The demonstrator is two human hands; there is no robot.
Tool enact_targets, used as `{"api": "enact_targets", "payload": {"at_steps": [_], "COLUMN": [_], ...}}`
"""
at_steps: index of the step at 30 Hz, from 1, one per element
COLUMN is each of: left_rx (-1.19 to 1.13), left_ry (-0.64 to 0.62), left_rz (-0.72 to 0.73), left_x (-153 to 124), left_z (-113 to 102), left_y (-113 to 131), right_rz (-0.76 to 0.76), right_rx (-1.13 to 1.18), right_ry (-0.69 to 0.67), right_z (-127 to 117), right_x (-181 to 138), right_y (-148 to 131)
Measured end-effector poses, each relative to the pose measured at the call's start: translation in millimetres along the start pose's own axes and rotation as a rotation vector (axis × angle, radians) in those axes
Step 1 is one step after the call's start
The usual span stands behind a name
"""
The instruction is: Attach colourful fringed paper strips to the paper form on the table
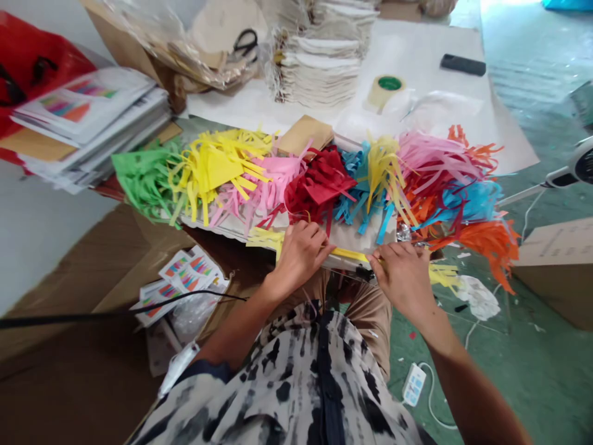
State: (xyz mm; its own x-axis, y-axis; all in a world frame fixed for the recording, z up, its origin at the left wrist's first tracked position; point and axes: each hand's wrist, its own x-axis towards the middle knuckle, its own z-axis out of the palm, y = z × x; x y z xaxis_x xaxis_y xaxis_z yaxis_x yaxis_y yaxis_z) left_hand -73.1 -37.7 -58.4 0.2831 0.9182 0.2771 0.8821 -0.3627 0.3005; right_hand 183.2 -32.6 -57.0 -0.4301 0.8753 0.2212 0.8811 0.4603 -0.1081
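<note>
Between both hands, at the table's near edge, a yellow paper tassel is stretched sideways with its middle rolled narrow. My left hand is closed on its left part, and yellow fringe sticks out beyond the fingers. My right hand grips the other part, with more fringe hanging out to the right. Just behind the hands lie fringed paper bundles: green, yellow, pink, dark red, blue and orange. My fingertips are partly hidden.
Stacked pale sheets, a tape roll, black-handled scissors and a dark phone-like object sit farther back. Printed papers are piled at left. A power strip lies on the floor; a cardboard box stands right.
</note>
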Motion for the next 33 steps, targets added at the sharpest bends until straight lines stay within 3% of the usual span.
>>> {"api": "enact_targets", "payload": {"at_steps": [5,8,11,14,19,24,26,29,33], "left_rx": [0.083,0.107,0.061,0.008,-0.005,0.032,-0.05,-0.089,-0.056], "left_ry": [-0.041,0.021,0.055,-0.033,0.022,0.258,0.206,0.024,-0.054], "left_rz": [0.018,0.025,0.249,0.417,0.282,0.101,0.166,0.305,0.311], "left_x": [5.6,7.1,7.6,4.4,-15.5,-25.8,-19.4,-4.6,8.1], "left_z": [-1.0,-0.2,6.1,12.0,-5.9,-25.4,-19.6,-1.6,17.4], "left_y": [-5.6,-2.9,6.3,9.6,-14.9,-16.3,-3.5,12.8,14.4], "right_rz": [-0.027,-0.003,-0.103,-0.208,-0.144,-0.152,-0.135,-0.114,-0.098], "right_rx": [-0.072,-0.107,-0.059,0.003,-0.03,-0.067,-0.073,-0.07,-0.07], "right_ry": [-0.012,0.073,0.161,0.177,0.178,0.147,0.135,0.127,0.129], "right_z": [-4.4,-7.9,-7.9,-5.6,-10.6,-18.3,-19.8,-22.4,-25.3], "right_x": [2.8,-0.5,-6.8,-17.0,-37.7,-40.4,-35.8,-28.4,-19.3], "right_y": [-2.4,-9.1,-16.1,-12.7,13.8,18.3,14.2,8.8,0.2]}}
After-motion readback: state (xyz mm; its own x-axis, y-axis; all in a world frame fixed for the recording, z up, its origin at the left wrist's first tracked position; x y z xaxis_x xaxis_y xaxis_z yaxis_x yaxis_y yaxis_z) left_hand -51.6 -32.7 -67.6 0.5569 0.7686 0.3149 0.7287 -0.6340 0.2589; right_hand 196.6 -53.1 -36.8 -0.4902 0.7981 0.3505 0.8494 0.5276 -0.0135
